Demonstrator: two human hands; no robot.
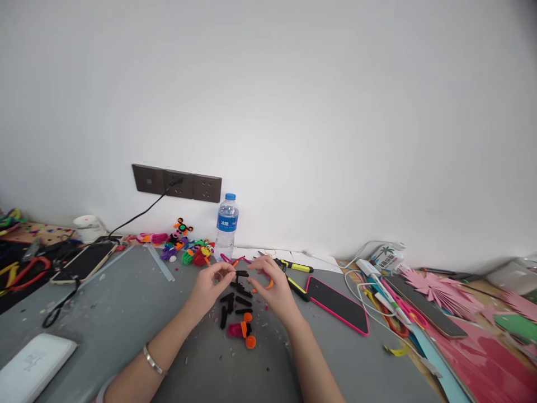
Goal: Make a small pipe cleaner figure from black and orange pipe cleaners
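Observation:
My left hand (212,286) and my right hand (274,291) meet over the grey table (126,313), fingertips pinching a short black pipe-cleaner piece (242,273) between them. An orange bit (269,284) shows at my right fingers. Below the hands lie several cut black pipe-cleaner pieces (235,302), with orange coils (250,341) and a pink piece (234,330). A silver bracelet (152,361) circles my left wrist.
A water bottle (226,226) stands by the wall near colourful pipe-cleaner figures (187,246). Yellow-handled pliers (293,274), a pink-cased phone (338,305), another phone (84,261), a white box (31,366), cables and pink paper cut-outs (440,291) lie around.

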